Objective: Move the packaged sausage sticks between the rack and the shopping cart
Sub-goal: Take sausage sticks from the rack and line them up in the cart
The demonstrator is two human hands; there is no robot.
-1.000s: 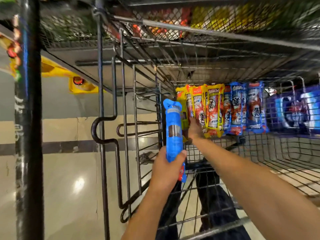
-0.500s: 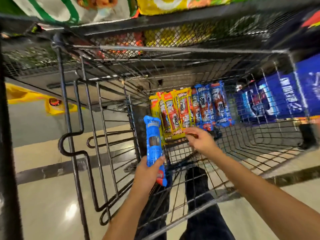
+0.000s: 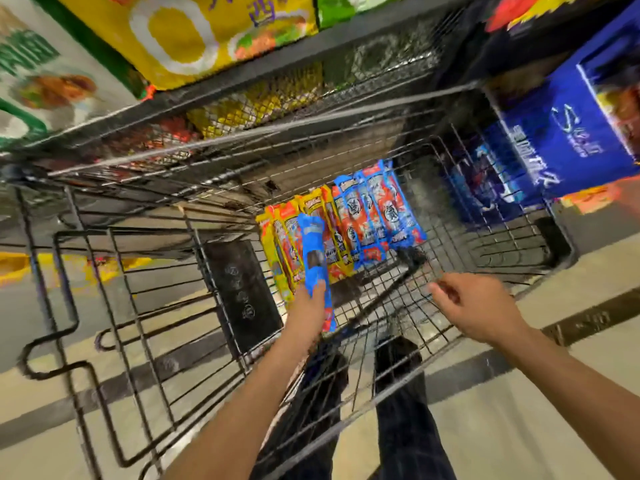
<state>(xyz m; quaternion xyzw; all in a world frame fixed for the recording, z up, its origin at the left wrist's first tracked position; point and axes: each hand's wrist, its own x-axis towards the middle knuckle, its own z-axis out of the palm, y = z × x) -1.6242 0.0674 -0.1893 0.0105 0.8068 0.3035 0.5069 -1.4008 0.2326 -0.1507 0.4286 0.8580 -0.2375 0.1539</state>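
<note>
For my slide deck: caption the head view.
Left hand grips a blue sausage pack at the shopping cart; right hand hovers empty.

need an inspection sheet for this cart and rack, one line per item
surface: wire shopping cart, floor showing through its mesh
job's things: blue sausage pack upright in left hand; yellow packs and blue packs standing at cart's far end
clutter: nothing seen
hands: left hand grips the pack; right hand empty, fingers loose
cables: nothing seen
surroundings: rack with snack bags above; blue boxes at right
</note>
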